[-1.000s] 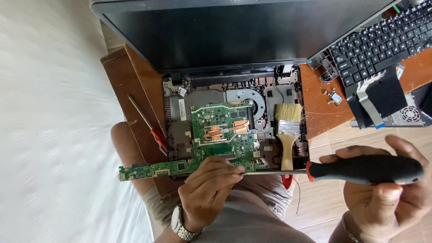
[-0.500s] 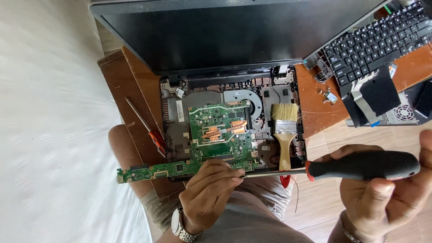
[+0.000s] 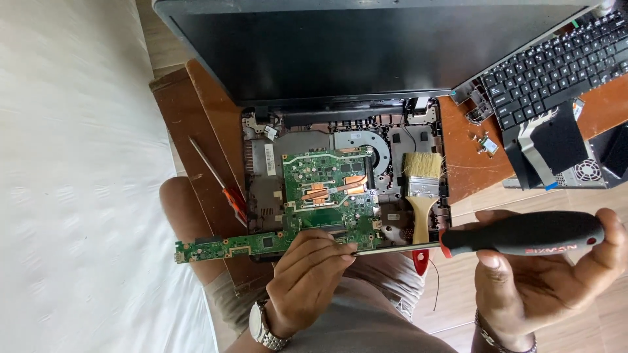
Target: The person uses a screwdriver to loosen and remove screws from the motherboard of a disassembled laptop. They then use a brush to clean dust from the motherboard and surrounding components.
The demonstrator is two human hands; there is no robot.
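— Green circuit board (image 3: 314, 202), is that what the left hand (image 3: 307, 281) is on?

— Yes. Its fingertips (image 3: 340, 252) press down on the board's near edge, bent together over it. The board lies in the opened laptop base (image 3: 261, 196), and a long narrow strip of it sticks out to the left, past the base, over the near edge of the small wooden table (image 3: 209, 117).

— And the right hand (image 3: 543, 281)?

— It is clamped on a big screwdriver (image 3: 520, 234) with a black handle and red collar, held level. The thumb lies under the handle and the fingers curl round its far end. The metal shaft runs left along the near edge of the base, and its tip reaches the left fingertips at the board.

— What else is in the base?

— A paintbrush (image 3: 422, 196) with a pale wooden handle and light bristles lies along the base's right side, just beside the board. Behind the board sits a round fan (image 3: 363, 144).

— Around it?

— A thin screwdriver with a red handle (image 3: 219, 183) lies on the table by its left edge, tilted. The laptop screen (image 3: 366, 46) stands open at the far edge. A detached black keyboard (image 3: 556, 65) rests at the far right corner, with a flat ribbon cable (image 3: 533, 153) hanging from it. A wristwatch (image 3: 261, 327) is on the left wrist.
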